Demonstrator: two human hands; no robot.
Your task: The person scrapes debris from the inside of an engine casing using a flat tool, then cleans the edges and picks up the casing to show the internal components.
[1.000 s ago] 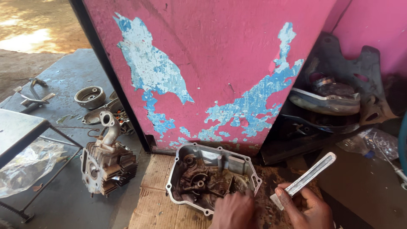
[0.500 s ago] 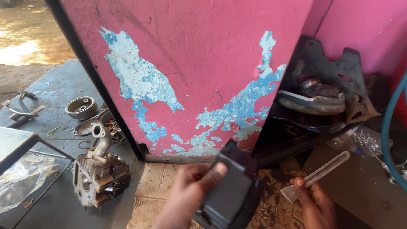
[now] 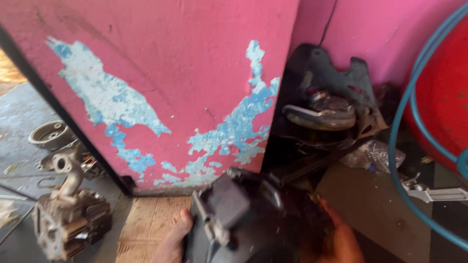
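I have the dark engine cover (image 3: 253,219) lifted up in front of the pink wall (image 3: 161,63), its outer face turned toward me and blurred by motion. My left hand (image 3: 173,241) grips its left edge, thumb pressed against the casing. My right hand (image 3: 341,238) is wrapped around its right side, fingers mostly hidden behind the metal, so it seems closed on the cover too. The cover hangs above the wooden board (image 3: 146,221) that lies at the foot of the wall. Left of the board stands a grey engine cylinder (image 3: 68,221) with its curved pipe. Right of the cover, a blue hose (image 3: 404,160) loops past a red tank (image 3: 443,92)
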